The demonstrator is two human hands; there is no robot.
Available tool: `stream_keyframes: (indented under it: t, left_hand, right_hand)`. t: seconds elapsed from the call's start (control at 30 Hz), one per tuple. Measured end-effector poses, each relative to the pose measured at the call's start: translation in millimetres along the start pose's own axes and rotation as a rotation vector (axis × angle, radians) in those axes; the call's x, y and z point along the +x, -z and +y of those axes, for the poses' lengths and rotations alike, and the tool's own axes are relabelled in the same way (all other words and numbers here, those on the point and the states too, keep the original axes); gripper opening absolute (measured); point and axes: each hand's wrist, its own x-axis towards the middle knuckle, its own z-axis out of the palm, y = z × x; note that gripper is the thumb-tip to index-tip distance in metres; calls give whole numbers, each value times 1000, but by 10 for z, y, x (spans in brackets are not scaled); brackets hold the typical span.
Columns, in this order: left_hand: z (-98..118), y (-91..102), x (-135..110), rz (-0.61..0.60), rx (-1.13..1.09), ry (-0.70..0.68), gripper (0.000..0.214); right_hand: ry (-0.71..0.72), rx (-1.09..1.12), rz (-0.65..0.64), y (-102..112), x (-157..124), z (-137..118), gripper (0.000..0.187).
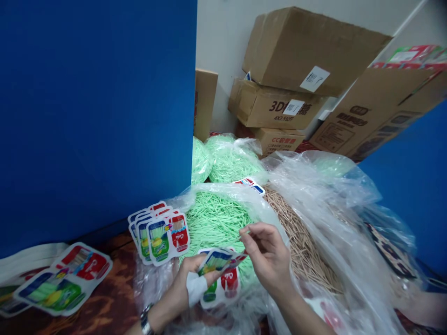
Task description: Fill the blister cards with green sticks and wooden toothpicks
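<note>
My left hand (190, 279), with a white wrapping at the thumb and a watch at the wrist, grips a tilted Sprite-and-Cola candy pouch (214, 263). Just right of the pouch's red end, my right hand (267, 256) has thumb and forefinger pinched together; what is between them is too small to make out. Another pouch (228, 284) lies under the held one. Both hands are over an opened clear bag of thin green candy sticks (218, 216). Brown candy sticks (300, 237) fill a bag to the right.
Several overlapping pouches (167, 237) lie at the green bag's left edge, and more pouches (64, 279) rest at far left. Behind are tied green bags (233, 160) and stacked cardboard boxes (279, 102). A blue panel (98, 111) stands on the left; loose clear plastic (335, 209) spreads right.
</note>
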Motion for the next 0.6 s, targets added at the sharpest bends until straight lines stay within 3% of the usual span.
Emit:
stream_keyframes:
  t: [0.3, 0.37, 0.5, 0.6]
  left_hand:
    - [62, 10, -1, -47, -28, -20, 20]
    - [50, 23, 1, -44, -19, -25, 21]
    - [1, 52, 10, -16, 4, -44, 22]
    - [-47, 74, -5, -4, 31, -58, 18]
  right_hand:
    - [-65, -117, -170, -89, -76, 34, 6]
    - [21, -177, -274, -82, -55, 5, 3]
    - [270, -320, -439, -65, -7, -43, 13]
    - [288, -413, -539, -71, 0, -43, 16]
